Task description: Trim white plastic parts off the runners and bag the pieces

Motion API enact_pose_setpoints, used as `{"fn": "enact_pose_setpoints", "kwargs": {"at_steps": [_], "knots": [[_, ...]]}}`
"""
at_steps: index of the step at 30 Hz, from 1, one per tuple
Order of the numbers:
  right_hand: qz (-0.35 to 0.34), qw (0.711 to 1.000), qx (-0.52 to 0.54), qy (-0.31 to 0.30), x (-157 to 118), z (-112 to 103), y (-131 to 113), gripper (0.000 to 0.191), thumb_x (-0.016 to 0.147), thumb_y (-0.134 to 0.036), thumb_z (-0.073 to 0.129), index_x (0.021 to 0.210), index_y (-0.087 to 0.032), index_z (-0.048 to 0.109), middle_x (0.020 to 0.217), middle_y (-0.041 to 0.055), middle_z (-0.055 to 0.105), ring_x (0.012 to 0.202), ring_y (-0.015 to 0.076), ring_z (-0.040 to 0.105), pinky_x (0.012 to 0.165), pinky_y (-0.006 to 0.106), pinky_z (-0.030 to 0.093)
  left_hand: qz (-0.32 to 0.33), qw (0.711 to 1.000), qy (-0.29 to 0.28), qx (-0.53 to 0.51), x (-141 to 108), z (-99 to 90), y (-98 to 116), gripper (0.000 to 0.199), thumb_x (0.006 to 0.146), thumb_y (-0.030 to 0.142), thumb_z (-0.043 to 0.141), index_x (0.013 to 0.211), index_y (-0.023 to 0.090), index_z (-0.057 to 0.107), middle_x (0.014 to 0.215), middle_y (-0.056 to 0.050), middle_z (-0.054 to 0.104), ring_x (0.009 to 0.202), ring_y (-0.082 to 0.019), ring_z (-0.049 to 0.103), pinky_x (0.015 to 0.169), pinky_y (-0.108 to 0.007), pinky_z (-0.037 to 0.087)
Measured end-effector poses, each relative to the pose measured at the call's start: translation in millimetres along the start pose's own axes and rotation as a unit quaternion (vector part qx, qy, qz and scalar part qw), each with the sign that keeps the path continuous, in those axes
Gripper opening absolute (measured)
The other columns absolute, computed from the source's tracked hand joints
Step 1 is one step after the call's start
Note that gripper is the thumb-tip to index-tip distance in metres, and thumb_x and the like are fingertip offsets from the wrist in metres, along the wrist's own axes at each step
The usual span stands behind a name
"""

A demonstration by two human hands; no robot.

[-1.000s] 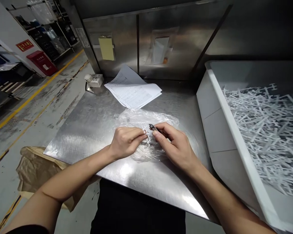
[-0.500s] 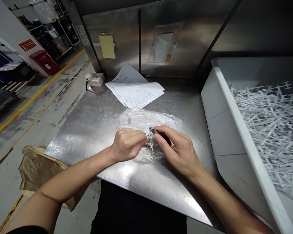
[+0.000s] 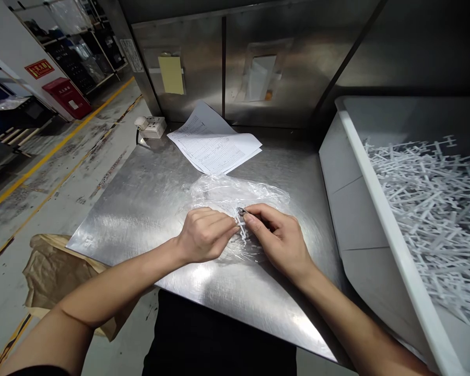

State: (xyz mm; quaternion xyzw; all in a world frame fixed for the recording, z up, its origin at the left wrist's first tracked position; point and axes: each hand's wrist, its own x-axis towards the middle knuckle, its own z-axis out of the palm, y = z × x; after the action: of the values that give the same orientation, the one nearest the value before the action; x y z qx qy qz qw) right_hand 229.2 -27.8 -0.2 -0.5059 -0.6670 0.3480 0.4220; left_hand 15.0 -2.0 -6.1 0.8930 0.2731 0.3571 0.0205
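Observation:
My left hand [image 3: 204,234] pinches a small white plastic sprue piece [image 3: 241,227] between thumb and fingers. My right hand [image 3: 279,238] grips a small dark cutting tool [image 3: 242,211] whose tip meets the top of that white piece. Both hands hover over a crumpled clear plastic bag [image 3: 235,193] lying on the steel worktable [image 3: 149,193]. Parts of the tool and the white piece are hidden by my fingers.
A large white bin [image 3: 372,183] full of white plastic sprues [image 3: 434,198] stands at the right. Printed papers [image 3: 213,143] and a white power socket [image 3: 152,127] lie at the back. A brown paper sack [image 3: 50,271] sits on the floor at the left.
My hands stayed together over the bag, with the tool tip shifting slightly down onto the white piece. The camera view drifted a little.

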Motion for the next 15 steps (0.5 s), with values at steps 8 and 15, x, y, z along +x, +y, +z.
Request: {"fn": "enact_pose_setpoints", "kwargs": {"at_steps": [8, 15], "knots": [[0.069, 0.997, 0.001, -0.023, 1.6, 0.3, 5.0, 0.028, 0.102, -0.039, 0.064, 0.085, -0.020, 0.075, 0.072, -0.0002, 0.066, 0.062, 0.0159, 0.054, 0.058, 0.030, 0.039, 0.008, 0.997, -0.027, 0.070, 3.9, -1.9, 3.2, 0.029, 0.104, 0.024, 0.059, 0.077, 0.019, 0.065, 0.070, -0.002, 0.068, 0.068, -0.017, 0.058, 0.064, -0.035, 0.042], [-0.008, 0.999, -0.048, 0.016, -0.2, -0.5, -1.9, 0.021, 0.105, -0.036, 0.061, 0.097, -0.022, 0.074, 0.080, 0.0009, 0.073, 0.066, 0.0171, 0.061, 0.061, 0.033, 0.043, -0.003, 0.999, -0.021, 0.045, 1.6, 0.3, 0.1, 0.029, 0.106, 0.022, 0.058, 0.079, 0.019, 0.068, 0.069, -0.001, 0.068, 0.065, -0.017, 0.054, 0.062, -0.034, 0.042]]}}
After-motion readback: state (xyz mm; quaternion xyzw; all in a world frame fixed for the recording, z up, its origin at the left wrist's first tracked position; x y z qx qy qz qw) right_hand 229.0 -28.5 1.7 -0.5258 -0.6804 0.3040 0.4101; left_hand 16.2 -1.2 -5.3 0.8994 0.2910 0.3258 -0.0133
